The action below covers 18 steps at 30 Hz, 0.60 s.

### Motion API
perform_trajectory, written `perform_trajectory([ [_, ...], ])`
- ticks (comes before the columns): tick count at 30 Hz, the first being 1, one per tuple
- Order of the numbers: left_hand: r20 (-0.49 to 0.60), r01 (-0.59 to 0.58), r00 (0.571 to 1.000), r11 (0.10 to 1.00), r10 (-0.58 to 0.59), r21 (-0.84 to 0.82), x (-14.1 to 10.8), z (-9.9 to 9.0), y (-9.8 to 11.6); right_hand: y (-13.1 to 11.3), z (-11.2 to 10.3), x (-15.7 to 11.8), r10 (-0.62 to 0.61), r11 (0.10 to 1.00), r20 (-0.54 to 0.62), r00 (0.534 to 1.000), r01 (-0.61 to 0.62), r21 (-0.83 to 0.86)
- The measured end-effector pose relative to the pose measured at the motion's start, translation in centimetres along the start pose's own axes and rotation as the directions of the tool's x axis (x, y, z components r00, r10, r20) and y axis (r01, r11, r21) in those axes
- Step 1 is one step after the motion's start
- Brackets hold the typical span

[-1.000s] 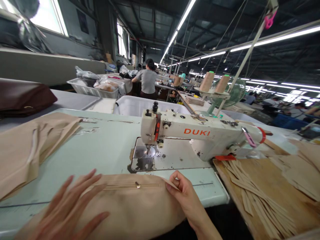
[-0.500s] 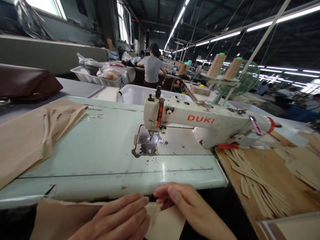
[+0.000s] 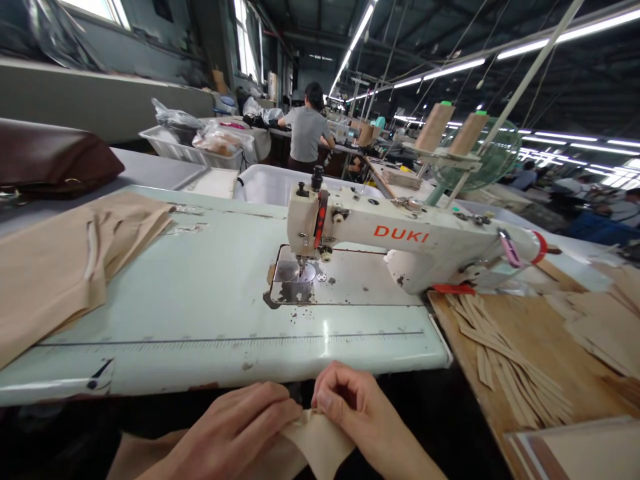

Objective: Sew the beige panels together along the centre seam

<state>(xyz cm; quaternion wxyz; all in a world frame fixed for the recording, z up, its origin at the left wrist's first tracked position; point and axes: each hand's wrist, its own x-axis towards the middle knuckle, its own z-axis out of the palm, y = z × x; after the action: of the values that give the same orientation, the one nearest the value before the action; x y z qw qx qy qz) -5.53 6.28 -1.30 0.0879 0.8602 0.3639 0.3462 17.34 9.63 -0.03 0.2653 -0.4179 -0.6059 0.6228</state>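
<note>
Below the table's front edge, my left hand (image 3: 245,430) and my right hand (image 3: 353,417) are close together on a tan fabric piece (image 3: 323,447). Thumb and fingers of my right hand pinch its upper edge. The fingers of my left hand are curled over the same edge, just to the left, and its thumb is hidden. Part of the fabric hangs below and behind my left hand. Beyond my hands stands a white sewing machine (image 3: 370,233) marked DUKI, with no fabric under its needle.
Folded tan fabric (image 3: 65,267) lies on the pale green sewing table (image 3: 190,293) at left, a dark red leather item (image 3: 55,160) behind it. To the right, a wooden board (image 3: 463,373) bears tan strips (image 3: 510,360). A co-worker (image 3: 307,130) sits ahead, facing away.
My right hand has closed from a loose curl to a pinch on the fabric edge. The fabric has been drawn up and bunched between my hands, and its left part has shifted right.
</note>
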Motion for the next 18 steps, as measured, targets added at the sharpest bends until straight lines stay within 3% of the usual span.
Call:
perform_trajectory([
  [3, 0.121, 0.077, 0.991, 0.982, -0.057, -0.173, 0.1, 0.4, 0.0, 0.7, 1.0, 0.2, 0.045, 0.973, 0.063, 0.997, -0.058, 0.224],
  [7, 0.327, 0.317, 0.918, 0.909, -0.222, -0.272, 0.1, 0.7, -0.1, 1.9, 2.1, 0.6, 0.074, 0.908, -0.003, 0.997, -0.067, 0.413],
  [9, 0.367, 0.453, 0.866, 0.845, -0.341, -0.285, 0.5, 0.6, -0.4, 1.8, 1.8, 0.5, 0.049, 0.954, -0.028, 0.998, -0.038, 0.298],
  [11, 0.425, 0.594, 0.786, 0.742, -0.450, -0.312, 1.2, 0.5, -0.9, 1.3, 1.1, 0.4, -0.025, 0.995, -0.003, 1.000, 0.025, 0.092],
  [14, 0.551, 0.729, 0.673, 0.570, -0.493, -0.380, 1.7, 0.4, -1.7, 0.6, 0.3, 0.5, -0.025, 0.978, 0.076, 0.997, 0.041, -0.205],
  [16, 0.555, 0.742, 0.662, 0.543, -0.504, -0.392, 1.6, 0.2, -2.2, 0.8, 0.3, 0.9, 0.021, 0.960, 0.056, 0.998, -0.005, -0.280],
  [18, 0.502, 0.724, 0.682, 0.589, -0.532, -0.359, 1.0, -0.3, -2.7, 1.6, 0.5, 1.4, 0.042, 0.975, 0.003, 0.999, -0.041, -0.218],
])
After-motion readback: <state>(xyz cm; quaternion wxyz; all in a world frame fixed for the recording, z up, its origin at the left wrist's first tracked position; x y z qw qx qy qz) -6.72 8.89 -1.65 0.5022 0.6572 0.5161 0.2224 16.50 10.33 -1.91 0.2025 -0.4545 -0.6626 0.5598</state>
